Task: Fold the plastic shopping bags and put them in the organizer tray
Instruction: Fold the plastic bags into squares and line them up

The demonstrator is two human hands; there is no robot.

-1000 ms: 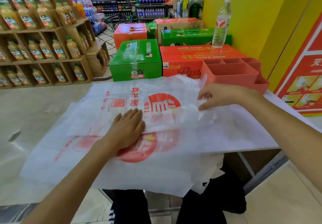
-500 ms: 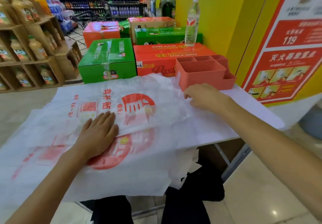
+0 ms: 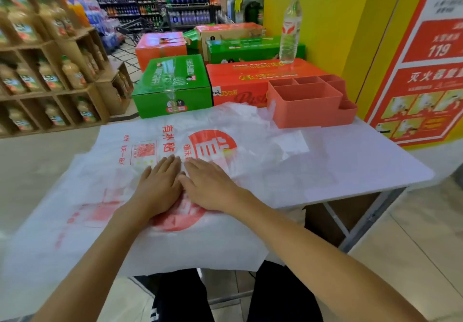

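The left hand point(image 3: 160, 186) and the right hand point(image 3: 210, 186) are laid flat side by side at the centre of the frame, fingers straight and held together, palms pressed on the top plastic bag point(image 3: 190, 143). This white bag with red print is spread over further bags point(image 3: 75, 221) that cover the left part of the white table point(image 3: 363, 168). The coral organizer tray point(image 3: 310, 101) is seen right of centre, at the table's far edge, touched by the crumpled bag end.
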